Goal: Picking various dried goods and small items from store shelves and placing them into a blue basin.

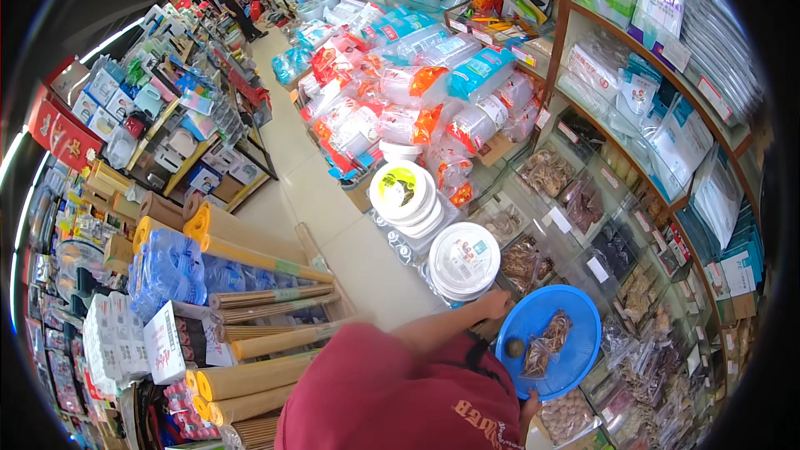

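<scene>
A round blue plastic basket (584, 356) is in front of my torso, at the lower right of the view. In it lie a clear bag of brown dried goods (558, 330), a second such bag (535, 357) and a small dark round thing (515, 348) that I cannot identify. My right hand (531, 405) has its fingers on the basket's lower rim; most of that hand is hidden. My left hand (495, 304) is curled beside the upper left rim. Whether it grips the rim is not clear. Next to it stand stacked white round plastic lids or containers (464, 256).
A glass-divided display of dried goods (581, 203) runs along the right, below shelves of packaged bags (669, 131). Packs of plastic cups (409, 84) are piled ahead. Rolled mats (262, 381) and bottled-water packs (165, 269) stand left of the tiled aisle (369, 262). A person (234, 9) stands far off.
</scene>
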`<action>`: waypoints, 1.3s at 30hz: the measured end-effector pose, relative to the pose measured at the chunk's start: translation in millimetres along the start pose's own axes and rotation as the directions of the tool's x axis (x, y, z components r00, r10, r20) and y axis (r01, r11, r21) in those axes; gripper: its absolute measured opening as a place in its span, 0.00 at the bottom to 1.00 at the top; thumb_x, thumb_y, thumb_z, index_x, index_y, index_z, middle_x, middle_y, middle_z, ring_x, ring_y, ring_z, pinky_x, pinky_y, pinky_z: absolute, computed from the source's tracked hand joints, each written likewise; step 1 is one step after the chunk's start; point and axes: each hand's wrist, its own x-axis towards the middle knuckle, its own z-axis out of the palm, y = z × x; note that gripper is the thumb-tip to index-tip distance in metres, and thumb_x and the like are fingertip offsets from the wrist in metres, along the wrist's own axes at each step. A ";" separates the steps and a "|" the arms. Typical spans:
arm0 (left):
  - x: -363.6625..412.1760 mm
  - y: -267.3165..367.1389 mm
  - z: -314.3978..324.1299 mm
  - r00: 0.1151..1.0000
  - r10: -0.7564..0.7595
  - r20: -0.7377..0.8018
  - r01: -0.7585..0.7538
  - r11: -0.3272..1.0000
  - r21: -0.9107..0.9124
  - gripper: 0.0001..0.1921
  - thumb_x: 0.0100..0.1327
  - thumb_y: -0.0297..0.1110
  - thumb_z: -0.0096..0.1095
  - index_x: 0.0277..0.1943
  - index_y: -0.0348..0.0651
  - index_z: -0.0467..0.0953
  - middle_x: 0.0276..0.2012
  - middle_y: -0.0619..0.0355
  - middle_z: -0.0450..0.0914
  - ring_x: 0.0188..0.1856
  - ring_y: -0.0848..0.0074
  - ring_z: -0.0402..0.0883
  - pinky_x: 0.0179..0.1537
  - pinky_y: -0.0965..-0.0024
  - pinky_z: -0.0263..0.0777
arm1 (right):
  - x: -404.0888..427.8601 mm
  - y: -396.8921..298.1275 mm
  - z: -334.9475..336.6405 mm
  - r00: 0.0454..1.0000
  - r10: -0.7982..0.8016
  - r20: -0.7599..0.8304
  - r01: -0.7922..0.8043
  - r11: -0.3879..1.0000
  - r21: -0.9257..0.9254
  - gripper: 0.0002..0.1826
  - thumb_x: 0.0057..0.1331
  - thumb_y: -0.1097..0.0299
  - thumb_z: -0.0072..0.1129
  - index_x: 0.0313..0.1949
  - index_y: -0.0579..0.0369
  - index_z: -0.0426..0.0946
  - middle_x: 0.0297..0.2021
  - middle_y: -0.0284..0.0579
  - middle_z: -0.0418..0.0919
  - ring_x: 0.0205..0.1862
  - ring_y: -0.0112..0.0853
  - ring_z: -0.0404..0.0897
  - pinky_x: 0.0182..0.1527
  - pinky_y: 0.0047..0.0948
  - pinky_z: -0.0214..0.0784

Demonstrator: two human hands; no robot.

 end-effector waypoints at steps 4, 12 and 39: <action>27.5 -3.3 1.8 0.996 0.041 -0.074 -0.036 0.997 0.063 0.09 0.51 0.31 0.53 0.35 0.36 0.73 0.34 0.41 0.77 0.40 0.51 0.77 0.42 0.54 0.70 | -1.6 -9.2 14.3 1.000 -0.015 0.007 0.015 0.996 -0.092 0.20 0.48 0.76 0.49 0.43 0.68 0.68 0.38 0.48 0.73 0.37 0.39 0.75 0.41 0.38 0.70; 85.9 9.9 -5.3 0.998 -0.068 0.017 0.058 0.936 0.348 0.19 0.54 0.28 0.53 0.50 0.38 0.69 0.49 0.44 0.72 0.54 0.54 0.72 0.51 0.57 0.70 | 13.0 6.4 -0.5 1.000 -0.005 0.004 0.005 0.998 -0.064 0.22 0.47 0.76 0.49 0.45 0.68 0.68 0.40 0.47 0.73 0.38 0.39 0.74 0.42 0.38 0.70; 163.4 -12.6 9.3 0.969 -0.224 -0.100 0.241 0.791 0.563 0.22 0.60 0.34 0.54 0.58 0.44 0.65 0.57 0.53 0.66 0.56 0.60 0.71 0.50 0.56 0.69 | 3.1 -21.4 14.1 0.960 0.141 -0.241 -0.201 0.948 -0.245 0.22 0.51 0.76 0.51 0.48 0.66 0.67 0.43 0.50 0.74 0.42 0.40 0.76 0.45 0.36 0.69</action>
